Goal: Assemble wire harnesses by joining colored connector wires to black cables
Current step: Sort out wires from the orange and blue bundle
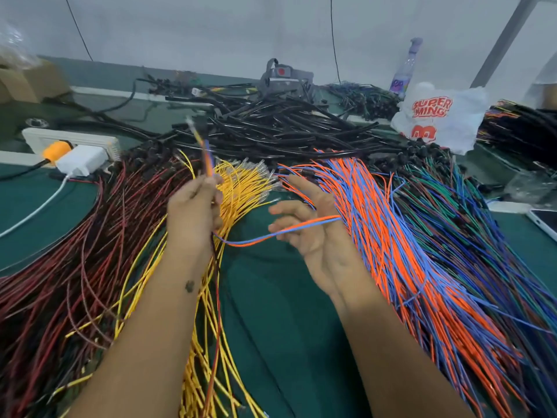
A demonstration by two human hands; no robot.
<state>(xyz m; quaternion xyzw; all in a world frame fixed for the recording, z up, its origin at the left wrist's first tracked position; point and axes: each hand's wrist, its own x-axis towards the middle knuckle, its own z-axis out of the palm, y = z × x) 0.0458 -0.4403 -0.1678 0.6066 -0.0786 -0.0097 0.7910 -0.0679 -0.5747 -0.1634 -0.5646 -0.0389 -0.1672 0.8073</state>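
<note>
- Orange-and-blue wire pair (272,235) strung between both hands, sagging slightly over the green mat (271,297).
- Left hand (193,212) raised, fingers curled round a small bunch of wires (206,155); tips of that bunch standing up and away above the fingers (blurred, colours roughly orange, blue and yellow).
- Same bunch trailing down out of the bottom of the left fist, a red strand (217,297) hanging toward the near edge.
- Right hand (313,230) palm up, fingers loose and spread, none pinching; wire pair lying across the fingers, running from the fingertips side out past the base of the thumb into the orange-and-blue pile (407,251).
- Yellow wires (241,188) fanned just beyond and below the left hand, red wires (90,251) further left.
- Green-and-blue wires (470,212) at far right, beside the orange-and-blue pile.
- Black cables (286,125) heaped at the back of the mat, well apart from both hands.
- White plastic bag (437,116) with red lettering behind right; power strip (72,140) with an orange plug (55,150) behind left.
</note>
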